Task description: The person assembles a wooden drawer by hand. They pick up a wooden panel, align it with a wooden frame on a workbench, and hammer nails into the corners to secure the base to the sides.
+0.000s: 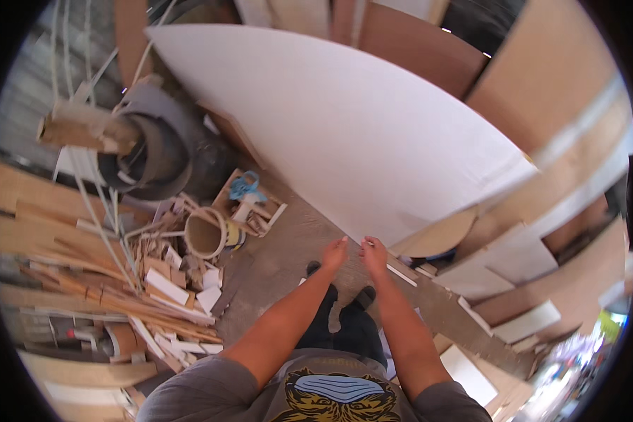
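Note:
My left hand [335, 253] is in front of my body with its fingers curled and pressed together. Close beside it, a small gap away, my right hand [373, 253] is closed too, thumb against fingers in a pinch. Whatever either hand may hold is too small to make out. Just beyond both hands stands a large white board [373, 133], leaning upright with its lower corner near my fingers. Whether my fingers touch that board I cannot tell.
On the left are a heap of wood offcuts [165, 285], a whitish bucket [205, 232], a crate [264, 211] with a blue bag [245, 185], and a dark barrel [155, 158]. Brown panels [548, 77] lean at right. A thin white strip [401, 275] lies on the floor [260, 271].

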The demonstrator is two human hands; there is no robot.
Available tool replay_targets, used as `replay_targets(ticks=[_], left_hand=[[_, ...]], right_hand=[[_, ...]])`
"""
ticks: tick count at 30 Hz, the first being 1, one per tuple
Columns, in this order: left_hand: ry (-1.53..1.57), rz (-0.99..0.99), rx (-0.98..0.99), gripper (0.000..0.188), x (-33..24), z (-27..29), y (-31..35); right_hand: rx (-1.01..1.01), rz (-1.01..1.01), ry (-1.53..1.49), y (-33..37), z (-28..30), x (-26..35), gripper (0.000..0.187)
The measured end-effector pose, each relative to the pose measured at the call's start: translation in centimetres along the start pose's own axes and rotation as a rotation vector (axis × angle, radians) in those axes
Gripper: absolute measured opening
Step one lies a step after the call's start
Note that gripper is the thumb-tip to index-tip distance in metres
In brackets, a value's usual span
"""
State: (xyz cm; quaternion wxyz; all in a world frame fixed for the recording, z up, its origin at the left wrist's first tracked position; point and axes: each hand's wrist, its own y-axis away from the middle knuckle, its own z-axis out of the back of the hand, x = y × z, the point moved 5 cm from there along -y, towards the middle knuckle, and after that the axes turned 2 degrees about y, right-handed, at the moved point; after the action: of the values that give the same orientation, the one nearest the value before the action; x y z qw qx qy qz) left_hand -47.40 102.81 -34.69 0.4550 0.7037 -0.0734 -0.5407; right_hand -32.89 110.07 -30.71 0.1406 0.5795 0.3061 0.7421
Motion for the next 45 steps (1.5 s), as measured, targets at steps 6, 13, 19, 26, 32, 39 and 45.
replay_targets(ticks=[6,13,19,26,32,39,45], left_hand=[[0.103,0.123,-0.031,0.048,-3.3,8.6,-2.1],[0.144,0.161,-0.133,0.048,-4.4,18.0,-4.6],[0.231,0.209,-0.224,0.048,-4.0,24.2,-6.1],[0.532,0.235,-0.342,0.046,-3.3,28.9,-9.2],[0.446,0.309,-0.397,0.036,-8.6,31.5,-12.5],[0.407,0.254,-0.330,0.044,-17.5,34.6,-22.5],[0.450,0.168,-0.330,0.042,-23.5,37.2,-27.1]], right_hand=[[0.139,-0.069,0.053,-2.3,-9.5,3.5,0.043],[0.272,-0.019,0.209,-5.5,-18.8,5.3,0.042],[0.357,-0.043,0.261,-7.5,-25.9,6.3,0.043],[0.499,-0.110,0.291,-9.4,-33.9,7.9,0.045],[0.521,-0.040,0.381,-15.9,-39.9,6.7,0.043],[0.463,0.420,0.660,-26.8,-49.4,14.3,0.052],[0.421,0.592,0.671,-31.9,-60.0,27.6,0.072]])
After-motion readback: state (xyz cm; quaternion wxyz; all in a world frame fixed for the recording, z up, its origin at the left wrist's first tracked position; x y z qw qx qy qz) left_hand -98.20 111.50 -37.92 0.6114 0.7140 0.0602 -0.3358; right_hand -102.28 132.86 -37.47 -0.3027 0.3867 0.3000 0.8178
